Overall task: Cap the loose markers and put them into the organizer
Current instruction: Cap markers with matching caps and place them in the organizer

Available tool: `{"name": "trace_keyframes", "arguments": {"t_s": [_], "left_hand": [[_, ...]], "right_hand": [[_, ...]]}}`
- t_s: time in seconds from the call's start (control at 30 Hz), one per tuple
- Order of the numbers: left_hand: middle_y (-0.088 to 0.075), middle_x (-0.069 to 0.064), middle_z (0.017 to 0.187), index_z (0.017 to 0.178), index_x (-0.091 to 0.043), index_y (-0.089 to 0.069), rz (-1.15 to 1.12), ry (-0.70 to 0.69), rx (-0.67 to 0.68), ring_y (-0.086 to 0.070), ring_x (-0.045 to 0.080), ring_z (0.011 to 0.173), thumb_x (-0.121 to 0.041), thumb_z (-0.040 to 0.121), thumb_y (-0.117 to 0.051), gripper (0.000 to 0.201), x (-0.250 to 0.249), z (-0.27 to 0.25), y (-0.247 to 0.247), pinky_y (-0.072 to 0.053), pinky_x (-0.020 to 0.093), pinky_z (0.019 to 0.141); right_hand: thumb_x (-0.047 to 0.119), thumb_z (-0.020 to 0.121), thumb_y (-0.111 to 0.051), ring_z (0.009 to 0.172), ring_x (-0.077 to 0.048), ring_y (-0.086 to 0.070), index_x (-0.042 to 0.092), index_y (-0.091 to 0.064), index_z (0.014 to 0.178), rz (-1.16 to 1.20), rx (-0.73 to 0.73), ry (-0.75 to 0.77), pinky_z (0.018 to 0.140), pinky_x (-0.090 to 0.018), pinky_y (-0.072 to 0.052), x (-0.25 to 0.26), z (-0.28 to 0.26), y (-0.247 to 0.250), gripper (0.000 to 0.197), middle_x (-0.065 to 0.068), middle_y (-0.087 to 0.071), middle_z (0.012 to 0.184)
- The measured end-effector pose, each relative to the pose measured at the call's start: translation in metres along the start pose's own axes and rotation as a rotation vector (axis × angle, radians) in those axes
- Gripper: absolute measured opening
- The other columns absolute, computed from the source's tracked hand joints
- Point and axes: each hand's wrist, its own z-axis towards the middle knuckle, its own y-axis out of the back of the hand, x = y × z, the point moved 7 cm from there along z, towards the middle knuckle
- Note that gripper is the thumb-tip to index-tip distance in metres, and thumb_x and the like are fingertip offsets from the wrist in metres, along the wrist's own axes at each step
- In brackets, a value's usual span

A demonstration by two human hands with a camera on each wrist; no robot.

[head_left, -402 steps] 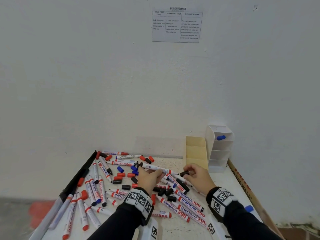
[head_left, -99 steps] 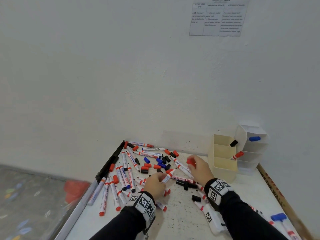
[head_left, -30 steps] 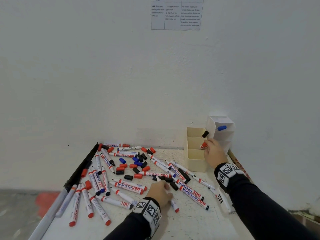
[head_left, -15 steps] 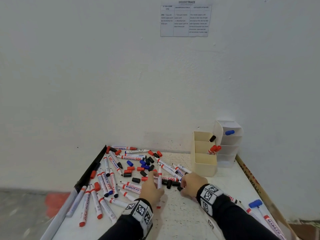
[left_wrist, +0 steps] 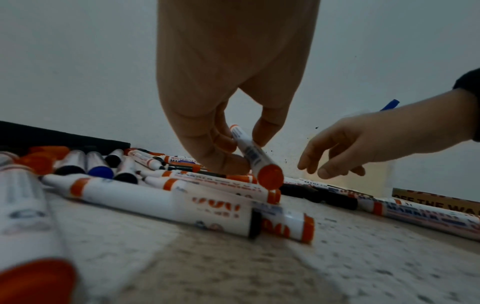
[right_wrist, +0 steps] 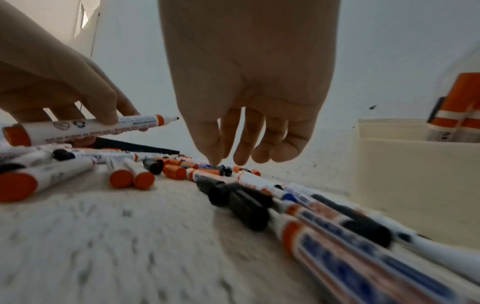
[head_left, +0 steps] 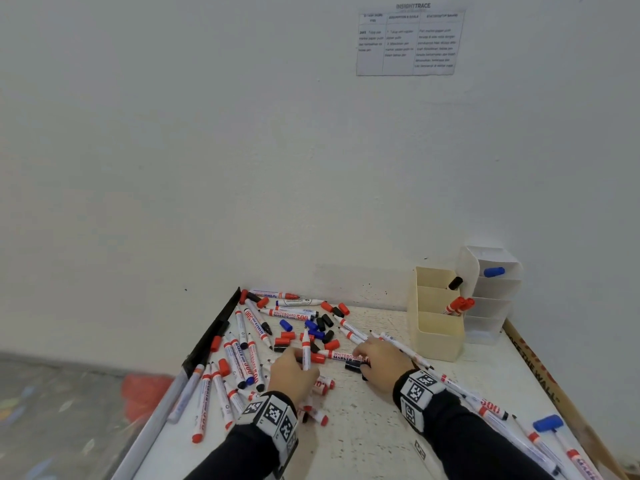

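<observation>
My left hand (head_left: 300, 362) pinches an uncapped red whiteboard marker (head_left: 305, 347) and holds it just above the pile, tip pointing away. In the left wrist view the marker (left_wrist: 253, 159) shows its red end between my thumb and fingers. My right hand (head_left: 362, 356) hovers over the loose caps and markers with fingers (right_wrist: 249, 148) hanging down, holding nothing. Loose red caps (head_left: 287, 336), black caps (head_left: 325, 320) and blue caps (head_left: 285, 324) lie among several markers. The cream organizer (head_left: 437, 336) holds two red markers (head_left: 458, 305) and a black-capped one (head_left: 454, 283). The white organizer (head_left: 493, 299) holds a blue-capped one (head_left: 494, 271).
A black strip (head_left: 212, 336) runs along the table's left edge and a brown board (head_left: 540, 370) along the right. More markers, one with a blue cap (head_left: 547, 423), lie at the near right. The white wall stands right behind the table.
My right hand came back from the cream organizer, where it left a red marker, and now hangs over the pile. My left hand has lifted an uncapped red marker off the table.
</observation>
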Motion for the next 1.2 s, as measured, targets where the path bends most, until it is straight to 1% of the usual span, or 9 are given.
{"name": "trace_keyframes", "arguments": {"t_s": [0.2,0.33,0.53,0.67,0.73,0.83,1.0,1.1,1.2], "left_hand": [[-0.056,-0.004,0.087,0.123,-0.016,-0.044,-0.027,0.047,0.008,-0.059,0.006,0.072,-0.022,0.087,-0.060,0.040,0.015,0.005,0.023,-0.050,0.017,0.062],[-0.055,-0.007,0.083,0.123,-0.015,-0.045,-0.029,0.023,0.018,-0.058,0.002,0.068,-0.020,0.089,-0.057,0.036,0.019,0.006,0.032,-0.045,0.012,0.054],[-0.056,-0.009,0.084,0.121,-0.018,-0.048,-0.009,0.028,-0.016,-0.057,0.002,0.069,-0.023,0.090,-0.053,0.032,0.026,0.009,0.038,-0.044,0.013,0.057],[-0.058,-0.008,0.084,0.119,-0.019,-0.050,-0.011,0.022,-0.008,-0.056,0.003,0.067,-0.023,0.089,-0.055,0.030,0.029,0.011,0.037,-0.043,0.013,0.056],[-0.056,-0.009,0.083,0.118,-0.021,-0.051,-0.003,0.019,-0.010,-0.055,0.003,0.068,-0.021,0.088,-0.056,0.030,0.030,0.011,0.038,-0.043,0.014,0.057],[-0.053,-0.010,0.081,0.118,-0.021,-0.054,0.039,0.005,-0.007,-0.052,0.003,0.067,-0.021,0.088,-0.057,0.030,0.030,0.011,0.037,-0.041,0.014,0.059],[-0.053,-0.012,0.085,0.122,-0.025,-0.054,0.128,-0.023,0.045,-0.050,-0.002,0.066,-0.023,0.090,-0.056,0.033,0.024,0.007,0.028,-0.040,0.012,0.057],[-0.054,-0.011,0.095,0.123,-0.026,-0.054,0.151,-0.038,0.071,-0.053,-0.002,0.070,-0.023,0.089,-0.057,0.034,0.019,0.003,0.021,-0.045,0.011,0.062],[-0.055,-0.011,0.097,0.123,-0.029,-0.054,0.169,-0.068,0.102,-0.054,-0.001,0.070,-0.023,0.089,-0.056,0.034,0.011,-0.003,0.012,-0.046,0.012,0.063]], "right_hand": [[0.015,0.096,-0.037,0.131,-0.014,-0.040,0.027,-0.039,0.139,0.123,0.185,0.115,0.109,-0.029,-0.032,0.052,0.021,-0.023,0.044,0.002,-0.041,0.144],[0.012,0.095,-0.038,0.130,-0.017,-0.040,0.027,-0.039,0.139,0.034,0.192,0.111,0.108,-0.032,-0.035,0.067,0.031,-0.035,0.046,0.001,-0.039,0.144],[0.008,0.091,-0.047,0.114,-0.022,-0.048,0.022,-0.053,0.124,-0.106,0.153,0.097,0.096,-0.031,-0.044,0.070,0.044,-0.044,0.036,-0.005,-0.043,0.132],[0.007,0.090,-0.045,0.087,-0.017,-0.044,0.018,-0.051,0.104,-0.108,0.076,0.082,0.079,-0.027,-0.042,0.071,0.049,-0.041,0.019,-0.007,-0.048,0.115],[0.008,0.091,-0.043,0.082,-0.016,-0.042,0.021,-0.048,0.101,-0.074,0.018,0.058,0.076,-0.027,-0.043,0.069,0.050,-0.037,0.017,-0.003,-0.047,0.105],[0.007,0.092,-0.044,0.089,-0.016,-0.051,0.019,-0.048,0.116,0.025,-0.111,0.015,0.079,-0.025,-0.047,0.063,0.051,-0.023,0.027,-0.002,-0.048,0.114],[0.001,0.093,-0.039,0.107,-0.014,-0.049,0.014,-0.055,0.117,0.271,-0.174,-0.017,0.097,-0.020,-0.037,0.054,0.046,0.001,0.031,-0.004,-0.048,0.123],[-0.002,0.093,-0.039,0.097,-0.005,-0.048,0.013,-0.057,0.115,0.427,-0.125,-0.005,0.085,-0.009,-0.036,0.052,0.038,0.006,0.032,-0.002,-0.055,0.121],[0.000,0.093,-0.042,0.096,-0.004,-0.050,0.014,-0.060,0.109,0.502,-0.054,0.009,0.081,-0.009,-0.037,0.048,0.028,0.006,0.028,0.000,-0.059,0.116]]}}
